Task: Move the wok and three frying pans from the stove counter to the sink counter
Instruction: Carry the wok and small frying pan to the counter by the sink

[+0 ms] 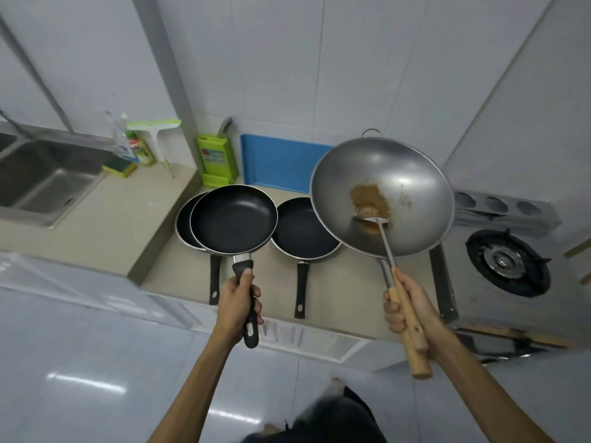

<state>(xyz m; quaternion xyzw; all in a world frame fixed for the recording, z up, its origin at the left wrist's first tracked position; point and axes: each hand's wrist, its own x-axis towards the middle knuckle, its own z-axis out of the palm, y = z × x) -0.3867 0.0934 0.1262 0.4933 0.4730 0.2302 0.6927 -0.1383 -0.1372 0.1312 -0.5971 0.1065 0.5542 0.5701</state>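
My right hand grips two wooden handles together: that of the steel wok, lifted above the stove counter, and that of a metal spatula lying inside it. A brown patch marks the wok's bottom. My left hand holds the black handle of a dark non-stick frying pan, raised over the counter. Half hidden beneath it, a second frying pan rests on the counter. A third frying pan sits between them and the wok, its handle pointing towards me.
The sink counter lies to the left, one step higher, with a steel sink, bottles and a sponge at the back. A green knife block and blue cutting board lean on the wall. A gas burner is at right.
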